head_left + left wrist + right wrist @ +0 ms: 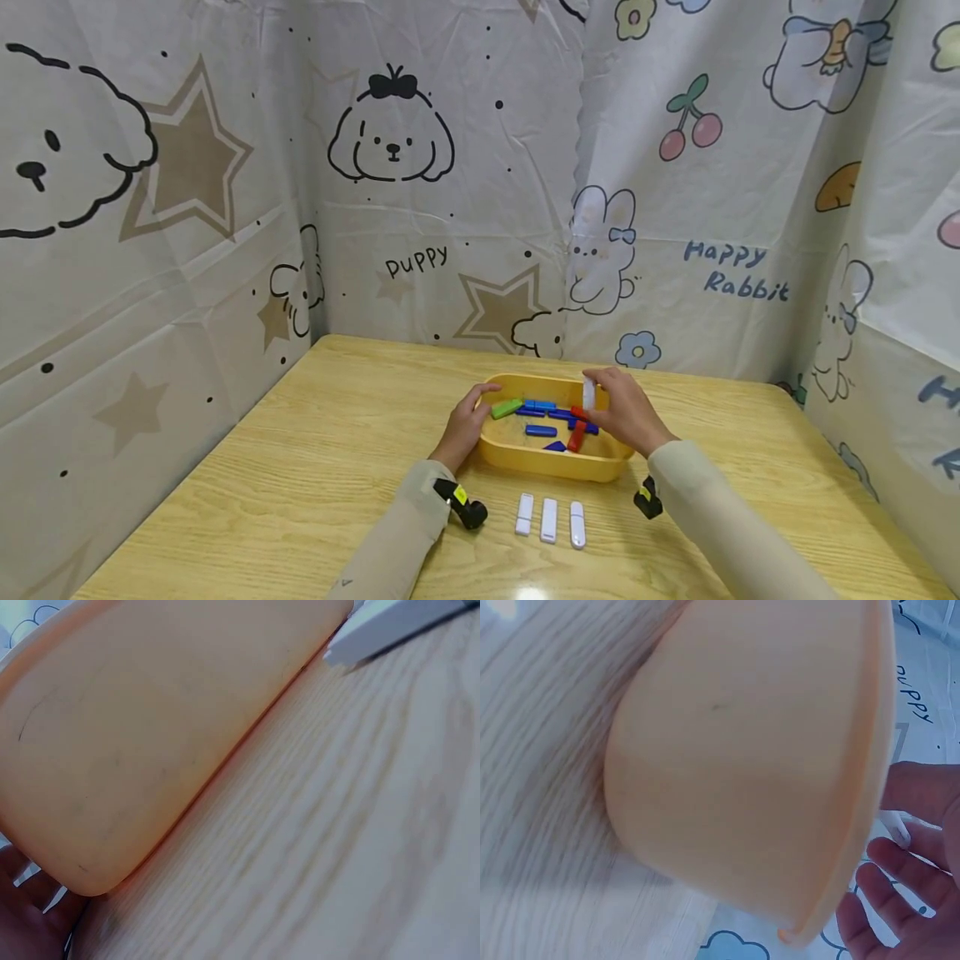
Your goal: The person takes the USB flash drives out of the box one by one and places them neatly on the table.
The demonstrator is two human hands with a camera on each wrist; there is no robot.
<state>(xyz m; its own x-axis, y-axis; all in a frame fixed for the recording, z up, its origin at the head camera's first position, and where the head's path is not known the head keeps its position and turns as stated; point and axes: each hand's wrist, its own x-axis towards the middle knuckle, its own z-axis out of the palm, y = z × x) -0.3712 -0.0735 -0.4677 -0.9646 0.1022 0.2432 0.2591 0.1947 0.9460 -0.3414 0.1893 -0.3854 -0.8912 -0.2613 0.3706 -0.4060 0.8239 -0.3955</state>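
The orange tray's (150,735) smooth outer wall filled the upper left, its rounded corner resting on the wood-grain surface (330,840). A white flat piece (382,626) lay on the surface beside the tray at the top right. Part of the left hand (26,922) showed under the tray's corner at the bottom left.

Three sticks (549,519) lie before the tray (551,462), seemingly apart.

I see three white sticks (549,519) lying side by side on the wooden surface (300,467), cartoon-printed curtains (450,167) behind.
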